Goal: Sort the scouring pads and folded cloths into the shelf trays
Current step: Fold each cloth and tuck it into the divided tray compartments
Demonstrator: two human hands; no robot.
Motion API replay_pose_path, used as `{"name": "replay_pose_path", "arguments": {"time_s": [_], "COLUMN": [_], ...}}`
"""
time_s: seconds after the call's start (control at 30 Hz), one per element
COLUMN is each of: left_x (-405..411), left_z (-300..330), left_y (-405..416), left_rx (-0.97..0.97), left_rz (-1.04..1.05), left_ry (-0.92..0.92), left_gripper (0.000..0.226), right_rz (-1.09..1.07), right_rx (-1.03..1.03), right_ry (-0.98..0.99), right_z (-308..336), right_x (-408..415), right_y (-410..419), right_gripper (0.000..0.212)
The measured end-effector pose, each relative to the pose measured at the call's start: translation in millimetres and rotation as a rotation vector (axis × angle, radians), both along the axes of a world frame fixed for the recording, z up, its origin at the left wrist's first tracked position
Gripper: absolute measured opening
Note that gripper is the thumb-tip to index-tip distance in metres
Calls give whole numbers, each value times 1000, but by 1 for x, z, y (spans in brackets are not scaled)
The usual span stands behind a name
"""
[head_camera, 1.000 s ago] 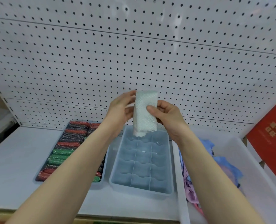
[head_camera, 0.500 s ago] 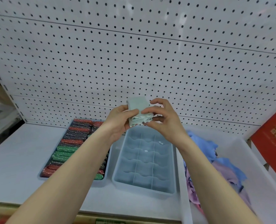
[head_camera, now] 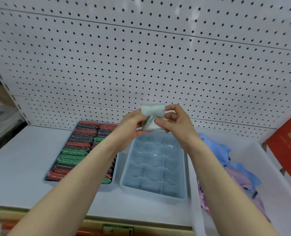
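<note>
Folded cloth, pale and textured, is pinched between left hand and right hand above the divided tray. Scouring pads fill the left tray; loose cloths fill the right bin.

There is just one camera, worn on the person's head, so no other view shares the scene. It looks forward and down from close above a white shelf, with the pegboard wall straight ahead. Both bare arms reach out from the bottom edge toward the middle of the view.
</note>
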State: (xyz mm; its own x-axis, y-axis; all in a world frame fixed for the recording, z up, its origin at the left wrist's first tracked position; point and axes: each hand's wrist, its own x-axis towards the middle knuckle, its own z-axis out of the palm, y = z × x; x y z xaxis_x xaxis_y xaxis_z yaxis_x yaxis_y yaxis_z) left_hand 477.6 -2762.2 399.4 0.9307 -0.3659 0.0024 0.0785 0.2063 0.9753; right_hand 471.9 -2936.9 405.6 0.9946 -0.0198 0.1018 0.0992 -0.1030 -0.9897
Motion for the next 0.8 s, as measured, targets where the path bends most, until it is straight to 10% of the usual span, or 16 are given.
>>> {"name": "replay_pose_path", "arguments": {"time_s": [0.5, 0.8], "left_x": [-5, 13], "left_z": [-26, -58], "left_y": [15, 33], "left_rx": [100, 185], "left_rz": [191, 195], "left_ry": [-97, -26], "left_gripper": [27, 39], "right_rz": [227, 137], "right_rx": [172, 120], "right_ry": [141, 445], "right_z": [-26, -61], "right_x": [1, 9], "right_y": [7, 28], "right_gripper": [53, 17]}}
